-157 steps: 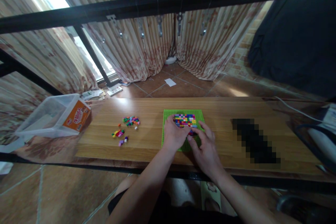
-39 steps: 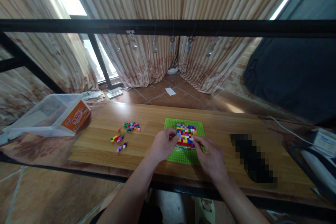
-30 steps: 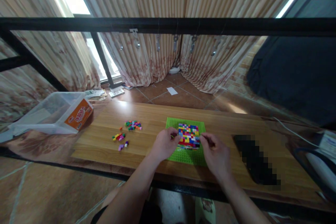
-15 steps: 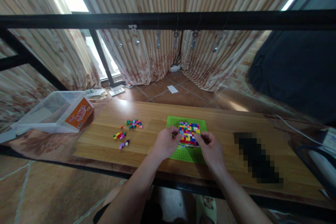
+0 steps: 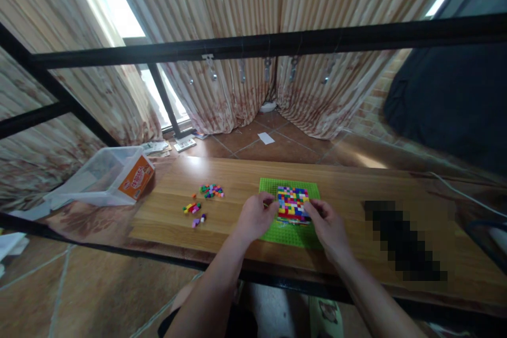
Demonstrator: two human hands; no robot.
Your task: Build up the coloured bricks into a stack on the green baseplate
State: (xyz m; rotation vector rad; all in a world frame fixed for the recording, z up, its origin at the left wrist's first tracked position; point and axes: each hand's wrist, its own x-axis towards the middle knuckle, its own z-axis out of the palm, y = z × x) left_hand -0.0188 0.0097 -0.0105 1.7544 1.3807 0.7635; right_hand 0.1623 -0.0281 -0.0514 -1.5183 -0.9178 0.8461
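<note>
A stack of multicoloured toy building bricks (image 5: 292, 202), rectangular and several layers high, stands on a green studded baseplate (image 5: 291, 238). My left hand (image 5: 258, 215) is at the stack's left side, its thumb and fingers curled against that edge. At the opposite edge, my right hand (image 5: 328, 224) has its thumb and forefinger closed on the right side. Both hands grip the stack between them. The undersides of the fingers are hidden, so a small brick held there cannot be made out.
Loose bricks lie in small piles on the wooden table (image 5: 166, 232): a mixed pile (image 5: 212, 190), a yellow and red one (image 5: 192, 208), a purple and white one (image 5: 198, 221). A clear plastic bin (image 5: 95, 182) stands left. A pixelated dark patch (image 5: 404, 243) covers the right side.
The whole view has shifted and tilted slightly, so the table sits further right. My thumbs have drawn back from the stack's top towards its side edges. The stack stays on the baseplate.
</note>
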